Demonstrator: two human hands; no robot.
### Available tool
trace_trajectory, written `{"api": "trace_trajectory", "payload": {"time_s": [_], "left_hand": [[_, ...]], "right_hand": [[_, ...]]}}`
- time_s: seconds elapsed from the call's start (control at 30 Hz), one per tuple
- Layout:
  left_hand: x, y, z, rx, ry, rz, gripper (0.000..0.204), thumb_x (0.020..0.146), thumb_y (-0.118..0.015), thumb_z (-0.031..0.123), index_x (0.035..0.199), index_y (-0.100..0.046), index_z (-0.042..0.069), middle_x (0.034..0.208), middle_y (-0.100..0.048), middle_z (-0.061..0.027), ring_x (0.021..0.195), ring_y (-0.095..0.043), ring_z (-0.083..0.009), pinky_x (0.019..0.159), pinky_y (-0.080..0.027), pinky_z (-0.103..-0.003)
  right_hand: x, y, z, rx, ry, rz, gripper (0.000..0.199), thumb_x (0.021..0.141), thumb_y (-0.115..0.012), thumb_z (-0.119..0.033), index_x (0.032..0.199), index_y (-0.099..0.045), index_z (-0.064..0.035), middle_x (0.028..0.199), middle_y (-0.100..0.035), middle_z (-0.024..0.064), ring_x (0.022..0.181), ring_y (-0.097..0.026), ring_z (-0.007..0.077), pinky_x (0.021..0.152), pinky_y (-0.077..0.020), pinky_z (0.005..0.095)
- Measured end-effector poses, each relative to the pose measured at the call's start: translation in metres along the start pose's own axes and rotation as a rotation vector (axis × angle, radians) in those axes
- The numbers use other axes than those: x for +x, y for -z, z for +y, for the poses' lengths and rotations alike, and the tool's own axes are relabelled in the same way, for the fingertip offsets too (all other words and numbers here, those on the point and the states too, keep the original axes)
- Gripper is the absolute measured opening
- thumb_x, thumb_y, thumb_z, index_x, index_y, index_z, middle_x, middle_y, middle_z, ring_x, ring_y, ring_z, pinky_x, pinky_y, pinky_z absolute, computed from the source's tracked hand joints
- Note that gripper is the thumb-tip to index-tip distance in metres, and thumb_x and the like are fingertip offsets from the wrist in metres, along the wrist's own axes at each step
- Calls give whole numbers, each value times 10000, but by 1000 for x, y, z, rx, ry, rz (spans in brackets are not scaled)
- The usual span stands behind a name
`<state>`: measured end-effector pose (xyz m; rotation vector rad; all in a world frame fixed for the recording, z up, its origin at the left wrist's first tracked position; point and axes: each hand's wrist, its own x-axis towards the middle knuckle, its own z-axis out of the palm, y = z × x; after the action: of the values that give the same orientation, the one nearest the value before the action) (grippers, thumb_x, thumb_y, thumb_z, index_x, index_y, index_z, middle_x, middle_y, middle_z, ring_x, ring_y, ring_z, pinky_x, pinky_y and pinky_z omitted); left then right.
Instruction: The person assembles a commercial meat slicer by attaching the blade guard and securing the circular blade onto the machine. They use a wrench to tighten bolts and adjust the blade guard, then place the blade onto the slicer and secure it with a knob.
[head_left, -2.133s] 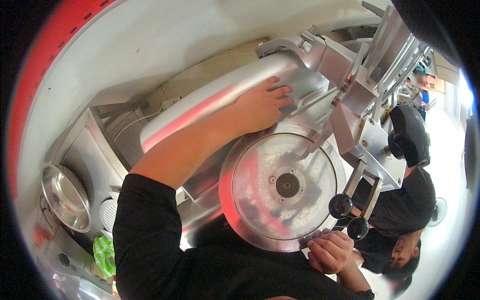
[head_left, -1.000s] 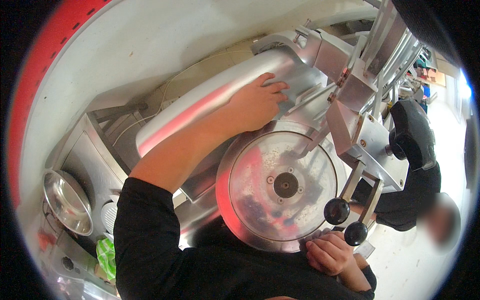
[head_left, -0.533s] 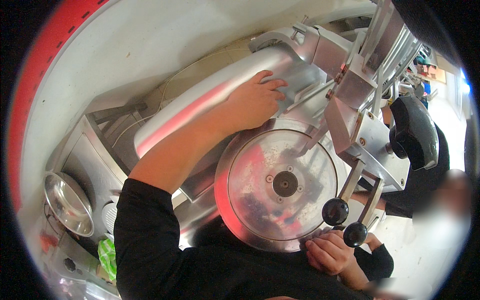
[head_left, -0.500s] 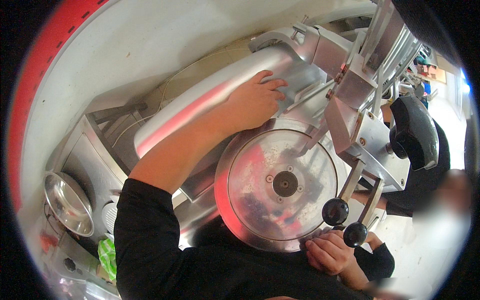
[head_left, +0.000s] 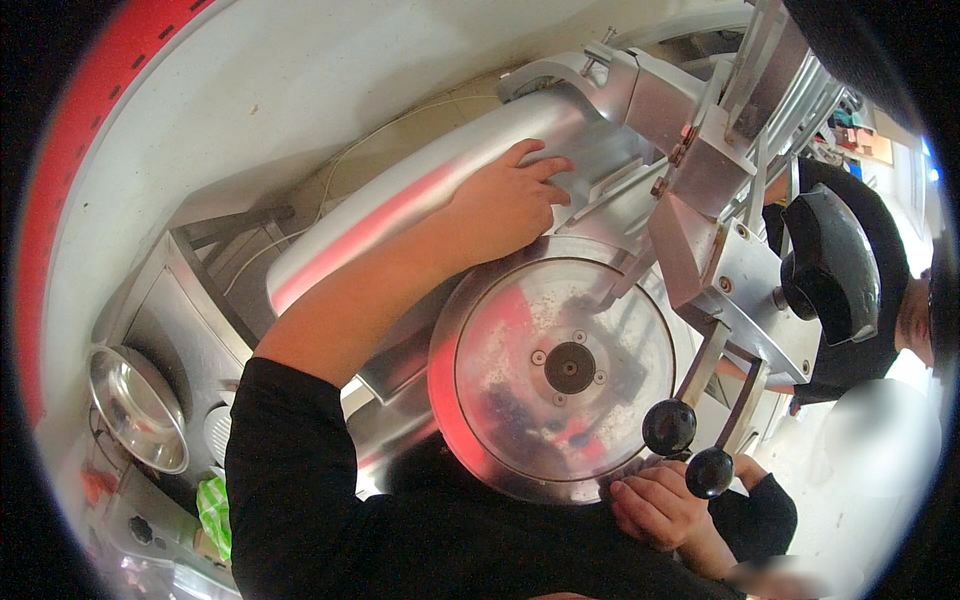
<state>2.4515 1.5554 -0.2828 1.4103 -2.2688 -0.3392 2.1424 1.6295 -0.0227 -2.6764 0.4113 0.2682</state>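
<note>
While the left hand (head_left: 505,205) lies flat-fingered on the slicer housing (head_left: 420,190), the right hand (head_left: 655,505) curls loosely below the blade disc (head_left: 560,370).

Your left hand (head_left: 505,205) rests flat on the curved housing (head_left: 400,205) of the slicer, just behind the round blade (head_left: 560,370). Your right hand (head_left: 655,505) sits at the blade's near edge, just below two ball knobs (head_left: 690,450) on rods. The carriage block (head_left: 745,290) stands to the right of the blade. A metal bowl (head_left: 135,405) lies far left, with another person (head_left: 850,290) beyond the carriage on the right.
</note>
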Motion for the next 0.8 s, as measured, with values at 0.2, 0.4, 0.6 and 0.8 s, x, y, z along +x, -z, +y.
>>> {"api": "trace_trajectory", "payload": {"time_s": [0.2,0.4,0.6,0.8], "left_hand": [[-1,-1,2,81,-11,6,186,799,-615,236,818,-800,226,1360,-624,32,1436,-379,-191,1215,-218,-505],[0,-3,1,47,-5,27,188,810,-619,230,887,-788,207,1342,-631,5,1431,-386,-182,1210,-219,-492],[0,-2,2,42,3,35,174,805,-619,236,794,-792,227,1331,-639,21,1429,-389,-182,1214,-221,-480],[-1,-4,2,104,-21,26,178,795,-620,254,781,-798,261,1333,-639,44,1445,-365,-181,1224,-201,-492]], "right_hand": [[-3,-1,-1,3,-4,-13,344,722,-814,-150,1054,-727,-135,786,-676,-16,670,-668,176,579,-558,323],[-2,-1,1,8,6,-19,312,732,-802,-146,1036,-735,-121,799,-684,-5,687,-678,184,599,-570,334],[0,0,-1,11,5,-9,294,739,-795,-142,1026,-742,-111,794,-686,-1,695,-686,190,603,-573,328],[0,1,-1,4,11,-2,298,736,-790,-134,1027,-739,-95,820,-708,22,716,-700,203,610,-579,334]]}}
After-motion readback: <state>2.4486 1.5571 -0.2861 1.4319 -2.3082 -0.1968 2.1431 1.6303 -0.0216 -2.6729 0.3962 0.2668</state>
